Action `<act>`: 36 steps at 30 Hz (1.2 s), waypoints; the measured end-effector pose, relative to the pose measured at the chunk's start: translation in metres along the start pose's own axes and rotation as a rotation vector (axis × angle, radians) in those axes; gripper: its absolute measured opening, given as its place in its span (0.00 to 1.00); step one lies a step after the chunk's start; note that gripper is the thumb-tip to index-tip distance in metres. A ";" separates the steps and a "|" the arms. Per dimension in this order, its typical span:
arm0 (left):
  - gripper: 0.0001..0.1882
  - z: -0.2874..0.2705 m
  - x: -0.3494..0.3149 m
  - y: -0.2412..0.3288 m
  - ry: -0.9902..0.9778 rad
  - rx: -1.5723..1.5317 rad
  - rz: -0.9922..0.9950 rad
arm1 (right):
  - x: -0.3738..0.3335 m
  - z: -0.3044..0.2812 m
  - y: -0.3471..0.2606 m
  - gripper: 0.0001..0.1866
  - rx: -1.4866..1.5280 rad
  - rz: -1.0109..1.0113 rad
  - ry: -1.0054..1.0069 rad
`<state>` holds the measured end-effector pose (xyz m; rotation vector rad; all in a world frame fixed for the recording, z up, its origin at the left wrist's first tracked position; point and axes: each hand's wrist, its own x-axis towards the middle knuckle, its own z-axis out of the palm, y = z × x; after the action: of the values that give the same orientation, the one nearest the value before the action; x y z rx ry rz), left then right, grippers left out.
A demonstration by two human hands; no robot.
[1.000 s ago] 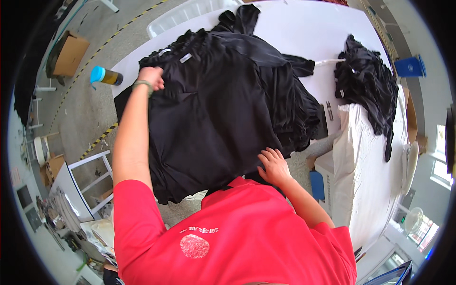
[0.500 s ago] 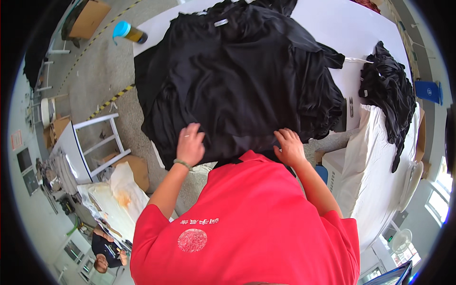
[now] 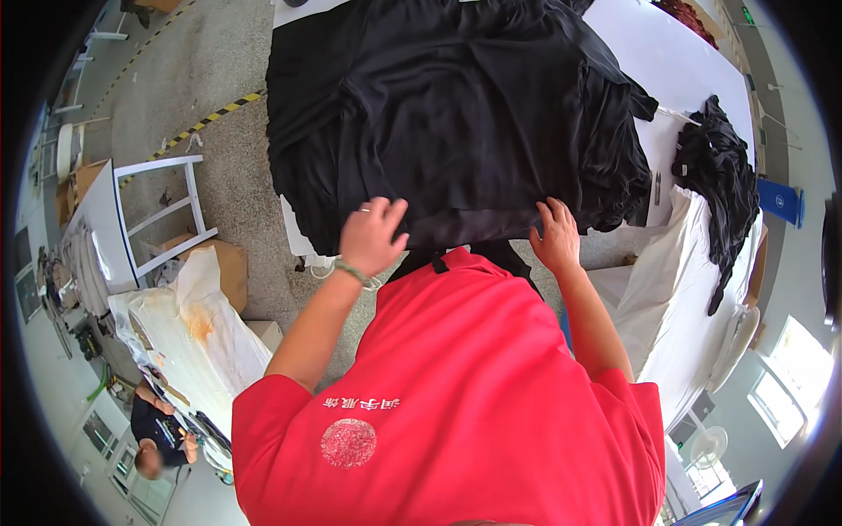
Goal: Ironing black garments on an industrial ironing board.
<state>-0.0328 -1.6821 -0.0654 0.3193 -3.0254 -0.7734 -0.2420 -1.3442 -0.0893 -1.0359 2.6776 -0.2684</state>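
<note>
A large black garment (image 3: 474,114) of thin, silky cloth lies spread over a white table (image 3: 649,53), its gathered sides bunched at left and right. Along the near edge, a slightly paler strip of cloth shows below the upper layer. My left hand (image 3: 373,237), wearing a ring and a bracelet, rests at the left part of this edge with its fingers apart. On the right part of the same edge lies my right hand (image 3: 555,237), fingers stretched out and thumb apart. Both hands are open; the undersides of the fingers are hidden.
To the right lie a crumpled black garment (image 3: 719,167) and small thread snips (image 3: 657,188). White cloth (image 3: 671,289) covers a surface at my right. A white metal frame (image 3: 162,254) and a cardboard box (image 3: 226,276) stand left. A person (image 3: 158,430) is at lower left.
My view has shifted, so the table and garment sit higher in the picture and the blue-lidded bottle is almost out of sight. Both hands remain at the garment's near edge, the left one tilted more inward.
</note>
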 end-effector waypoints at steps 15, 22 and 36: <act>0.07 0.023 -0.112 -0.074 0.222 -0.187 -0.503 | -0.021 0.011 0.012 0.23 -0.027 0.014 0.073; 0.10 0.076 -0.123 -0.075 0.322 -0.591 -0.943 | -0.062 0.022 0.037 0.17 -0.035 0.039 0.096; 0.18 0.244 -0.246 -0.014 -0.302 -0.164 -0.931 | -0.381 0.208 0.225 0.16 0.550 0.364 -0.054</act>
<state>0.1980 -1.5298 -0.2742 1.8088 -2.9259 -1.1502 -0.0496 -0.9374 -0.2802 -0.3797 2.4564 -0.8231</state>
